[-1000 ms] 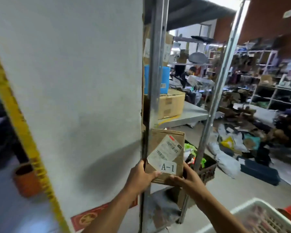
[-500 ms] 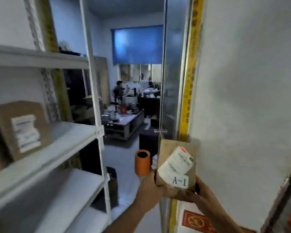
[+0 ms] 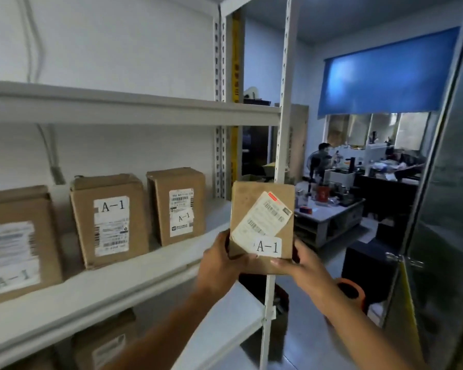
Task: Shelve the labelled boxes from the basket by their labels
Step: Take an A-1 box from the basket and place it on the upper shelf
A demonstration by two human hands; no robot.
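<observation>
Before the white metal shelf (image 3: 134, 287) we hold a small cardboard box (image 3: 254, 209) upright in both hands, just off the shelf's right end and in front of its slotted upright post (image 3: 284, 129); our left hand (image 3: 221, 265) curls round the lower left corner, our right hand (image 3: 302, 265) grips the lower right edge with the thumb laid across the bottom of the front face; the box is matt brown card, flat-faced and rectangular, with a tilted white shipping label (image 3: 262, 217) bearing barcodes and a red strip, and below it a white sticker (image 3: 267, 247) printed A-1; its bottom edge is partly covered by our fingers. On the shelf stand three more brown cartons in a row, each upright and slightly creased at the top: the middle carton (image 3: 110, 220) shows a clear A-1 sticker; the right carton (image 3: 177, 204) has a smaller A-1 mark that is blurred; the left carton (image 3: 16, 244) is cut off by the frame edge, its label smeared. Below, on the lower shelf, another carton (image 3: 104, 340) is mostly hidden and its label unreadable; behind our right wrist sits an orange cylinder (image 3: 352, 291), partly covered; a blue roller blind (image 3: 385, 73) hangs beyond.
</observation>
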